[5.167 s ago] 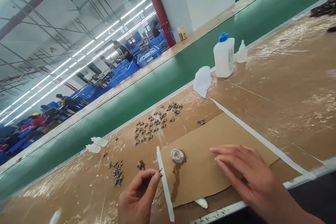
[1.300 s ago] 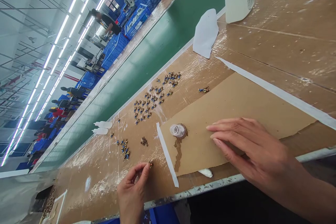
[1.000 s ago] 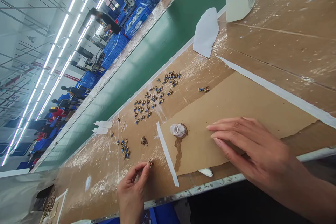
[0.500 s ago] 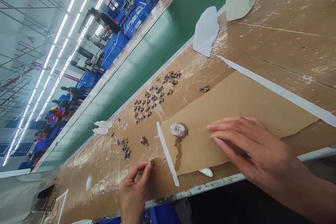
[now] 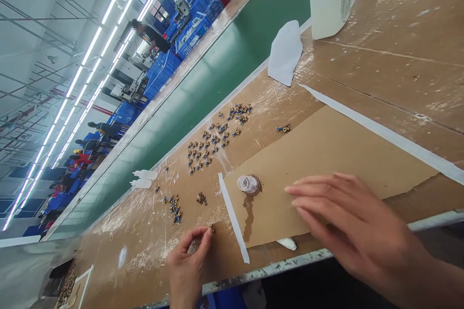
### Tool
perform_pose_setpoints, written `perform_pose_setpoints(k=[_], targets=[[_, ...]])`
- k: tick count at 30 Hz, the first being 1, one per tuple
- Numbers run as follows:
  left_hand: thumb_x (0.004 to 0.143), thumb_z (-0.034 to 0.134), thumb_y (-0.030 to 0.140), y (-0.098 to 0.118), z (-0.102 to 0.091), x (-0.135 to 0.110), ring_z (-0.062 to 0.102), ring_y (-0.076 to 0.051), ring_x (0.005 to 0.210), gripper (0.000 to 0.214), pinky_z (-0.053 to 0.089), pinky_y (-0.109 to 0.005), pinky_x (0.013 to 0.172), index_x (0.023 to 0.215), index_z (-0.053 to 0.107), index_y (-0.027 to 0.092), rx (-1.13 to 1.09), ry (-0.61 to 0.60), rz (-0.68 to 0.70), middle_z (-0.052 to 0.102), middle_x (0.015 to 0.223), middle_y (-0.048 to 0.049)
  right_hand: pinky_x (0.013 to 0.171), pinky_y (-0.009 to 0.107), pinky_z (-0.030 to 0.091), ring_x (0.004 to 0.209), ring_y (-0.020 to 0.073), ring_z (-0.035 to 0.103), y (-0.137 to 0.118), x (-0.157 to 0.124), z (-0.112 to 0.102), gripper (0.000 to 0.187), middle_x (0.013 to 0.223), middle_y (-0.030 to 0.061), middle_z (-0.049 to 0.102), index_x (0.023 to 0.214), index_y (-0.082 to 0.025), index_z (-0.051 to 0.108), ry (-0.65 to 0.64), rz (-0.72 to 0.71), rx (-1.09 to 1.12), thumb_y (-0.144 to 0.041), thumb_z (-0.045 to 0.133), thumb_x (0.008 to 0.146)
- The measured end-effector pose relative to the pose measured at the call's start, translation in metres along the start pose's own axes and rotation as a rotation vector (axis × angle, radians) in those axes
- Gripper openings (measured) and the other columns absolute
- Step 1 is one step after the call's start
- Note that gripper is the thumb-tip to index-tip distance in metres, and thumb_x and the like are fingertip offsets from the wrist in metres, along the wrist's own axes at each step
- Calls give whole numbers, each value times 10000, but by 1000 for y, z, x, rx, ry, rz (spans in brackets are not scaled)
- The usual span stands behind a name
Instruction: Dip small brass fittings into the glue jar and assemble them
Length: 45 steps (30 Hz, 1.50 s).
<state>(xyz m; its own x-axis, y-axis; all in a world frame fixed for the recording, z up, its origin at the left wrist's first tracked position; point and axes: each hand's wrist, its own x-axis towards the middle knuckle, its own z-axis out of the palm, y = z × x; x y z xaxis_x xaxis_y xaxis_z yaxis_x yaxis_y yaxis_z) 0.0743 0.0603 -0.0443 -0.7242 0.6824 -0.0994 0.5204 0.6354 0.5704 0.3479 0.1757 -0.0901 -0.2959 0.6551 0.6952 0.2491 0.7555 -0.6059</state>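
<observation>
- We judge the tiny piece (image 5: 211, 230) the most exposed thing here: it sits right at the fingertips of the left hand (image 5: 188, 263), and a slackened pinch could drop it onto the bench (image 5: 391, 72), where it could mix with the nearby cluster of blue-and-gold figures (image 5: 173, 208).
- We also see a risk from the clear cup (image 5: 249, 185) on the cardboard sheet (image 5: 344, 164), just beside a brown stain (image 5: 248, 215). A careless sweep of the right hand (image 5: 357, 222) could tip the cup or smear the stain.
- The larger group of figures (image 5: 213, 142) lies loose on the bench, so a brushing wrist or sleeve could scatter them.
- The left hand is low near the bench's metal edge (image 5: 268, 265), so we think a dropped piece might roll over it.
- The left thumb and forefinger are closed together, grasping the tiny piece, though it is too small for us to tell exactly what it is. The other fingers curl loosely.
- The right hand lies palm down over the cardboard sheet, with its fingers extended, slightly parted and holding nothing. Blur stops us from telling whether they touch the sheet.
</observation>
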Motion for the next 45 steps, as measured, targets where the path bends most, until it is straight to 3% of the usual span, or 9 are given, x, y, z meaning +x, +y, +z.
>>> perform_pose_setpoints(k=[4, 6, 11, 15, 19, 35, 45], targets=[[584, 740, 570, -4, 0, 2, 629, -189, 764, 397, 458, -248, 724, 743, 740, 206, -15, -12, 13, 720, 772, -36, 907, 369, 375, 949, 171, 604, -38, -15, 46, 175, 952, 0, 705, 755, -194, 599, 46, -81, 16, -95, 479, 833], [586, 744, 561, -5, 0, 3, 629, -185, 750, 393, 468, -242, 708, 751, 742, 203, -33, -20, 10, 722, 776, -40, 893, 364, 364, 947, 175, 604, -55, -19, 74, 191, 961, -15, 710, 682, -186, 567, -14, -148, -89, -80, 477, 814], [587, 747, 540, -3, 2, 3, 635, -189, 724, 358, 489, -239, 665, 717, 740, 206, -79, -12, 29, 723, 754, -43, 917, 386, 344, 1045, 228, 579, -70, -16, 112, 136, 1039, 39, 703, 798, -166, 633, -170, -182, -153, -167, 499, 820], [640, 706, 515, 2, 4, 0, 640, -189, 724, 303, 484, -249, 685, 703, 734, 220, -71, -12, 63, 723, 749, -36, 957, 392, 316, 1136, 243, 533, -68, -11, 118, 175, 1090, 48, 688, 907, -159, 653, -299, -201, -178, -253, 527, 831], [649, 694, 485, 4, 6, -2, 636, -187, 703, 264, 484, -251, 674, 686, 733, 226, -86, 7, 83, 718, 722, -31, 979, 401, 288, 1177, 243, 505, -66, -12, 120, 149, 1117, 36, 677, 894, -175, 644, -335, -220, -185, -257, 536, 834], [647, 722, 481, -6, 8, -2, 631, -167, 672, 274, 496, -214, 636, 701, 742, 214, -200, -34, 20, 724, 724, -28, 987, 425, 254, 1138, 239, 514, -65, -11, 127, 108, 1095, 25, 685, 858, -184, 632, -270, -268, -212, -251, 551, 837], [704, 673, 466, -9, 10, 1, 638, -170, 716, 252, 488, -244, 694, 735, 731, 223, -81, -32, 92, 715, 752, -24, 970, 416, 272, 1086, 229, 541, -63, -6, 124, 85, 1020, 25, 700, 808, -181, 606, -207, -268, -185, -258, 571, 792]])
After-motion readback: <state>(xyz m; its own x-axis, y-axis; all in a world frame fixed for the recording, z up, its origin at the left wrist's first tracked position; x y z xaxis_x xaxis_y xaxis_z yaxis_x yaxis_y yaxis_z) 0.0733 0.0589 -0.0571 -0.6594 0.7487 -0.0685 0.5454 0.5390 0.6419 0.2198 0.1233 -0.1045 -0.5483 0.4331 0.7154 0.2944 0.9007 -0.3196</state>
